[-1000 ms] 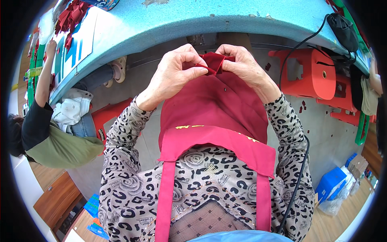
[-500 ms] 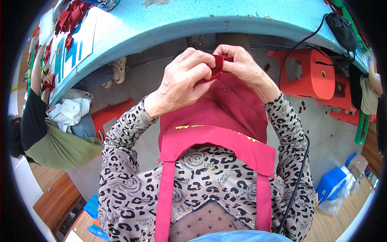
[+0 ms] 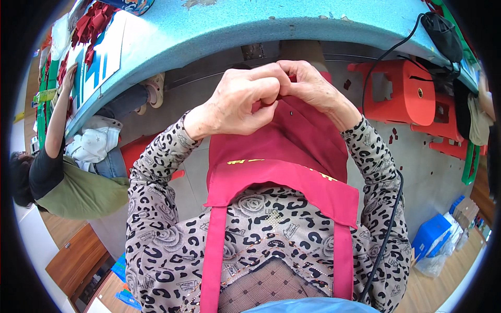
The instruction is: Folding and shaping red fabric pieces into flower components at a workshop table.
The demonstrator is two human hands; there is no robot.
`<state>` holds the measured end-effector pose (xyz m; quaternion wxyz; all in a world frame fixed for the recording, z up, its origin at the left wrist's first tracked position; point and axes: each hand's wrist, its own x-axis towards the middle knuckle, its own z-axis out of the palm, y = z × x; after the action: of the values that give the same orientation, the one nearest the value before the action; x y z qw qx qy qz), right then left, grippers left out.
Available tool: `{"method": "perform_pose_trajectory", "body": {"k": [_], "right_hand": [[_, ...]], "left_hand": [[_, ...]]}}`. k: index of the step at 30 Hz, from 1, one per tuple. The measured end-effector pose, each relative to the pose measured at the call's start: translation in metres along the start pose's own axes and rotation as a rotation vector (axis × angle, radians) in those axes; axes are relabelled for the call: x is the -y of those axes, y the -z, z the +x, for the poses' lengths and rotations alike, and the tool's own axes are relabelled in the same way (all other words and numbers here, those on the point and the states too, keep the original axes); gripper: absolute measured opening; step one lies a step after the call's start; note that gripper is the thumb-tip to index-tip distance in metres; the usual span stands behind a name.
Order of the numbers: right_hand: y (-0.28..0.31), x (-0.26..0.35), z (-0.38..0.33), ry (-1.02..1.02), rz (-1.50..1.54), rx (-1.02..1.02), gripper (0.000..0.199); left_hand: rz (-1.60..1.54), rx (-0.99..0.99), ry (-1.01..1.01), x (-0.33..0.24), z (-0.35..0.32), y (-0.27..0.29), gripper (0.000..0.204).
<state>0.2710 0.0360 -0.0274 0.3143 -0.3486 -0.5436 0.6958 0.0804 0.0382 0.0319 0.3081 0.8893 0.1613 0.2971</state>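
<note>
Both of my hands meet above the lap of my dark red apron (image 3: 308, 151), just short of the table edge. My left hand (image 3: 237, 101) is closed, its fingers curled around a red strip of ribbon-like material (image 3: 256, 106). Only small bits of this strip show between the fingers. My right hand (image 3: 313, 89) touches the left fingertips, thumb and index finger pinched together at the same strip. Most of the strip is hidden behind the fingers, so its fold cannot be made out.
Ahead curves a light blue table (image 3: 235, 26) with worn patches. Red ribbon bows (image 3: 94, 23) lie at its far left. A co-worker (image 3: 78, 185) sits at the left. Red stools (image 3: 404, 94) and a black cable (image 3: 389, 49) are at the right; a blue box (image 3: 430, 235) stands behind them.
My left hand has turned and closed further over the red strip, covering most of it. The hands have drawn together. The co-worker at the left has reached an arm forward along the table.
</note>
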Motion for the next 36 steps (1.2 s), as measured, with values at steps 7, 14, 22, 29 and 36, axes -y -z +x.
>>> {"method": "perform_pose_trajectory", "body": {"k": [7,14,22,29,36], "right_hand": [[-0.001,-0.013,0.003,0.038,0.051,0.0,0.011],[-0.002,-0.004,0.001,0.011,0.043,-0.013,0.012],[0.002,-0.001,0.004,0.035,0.033,0.007,0.015],[0.0,0.006,0.007,0.046,0.065,0.009,0.013],[-0.003,0.015,0.009,-0.02,0.045,0.011,0.011]], "left_hand": [[-0.152,0.065,0.15,0.003,0.0,0.011,0.027],[-0.179,0.083,0.162,0.006,-0.001,0.021,0.025],[-0.191,0.109,0.214,0.004,-0.001,0.03,0.024],[-0.19,0.084,0.219,0.003,-0.002,0.032,0.026],[-0.159,0.15,0.261,0.003,-0.005,0.033,0.026]]}}
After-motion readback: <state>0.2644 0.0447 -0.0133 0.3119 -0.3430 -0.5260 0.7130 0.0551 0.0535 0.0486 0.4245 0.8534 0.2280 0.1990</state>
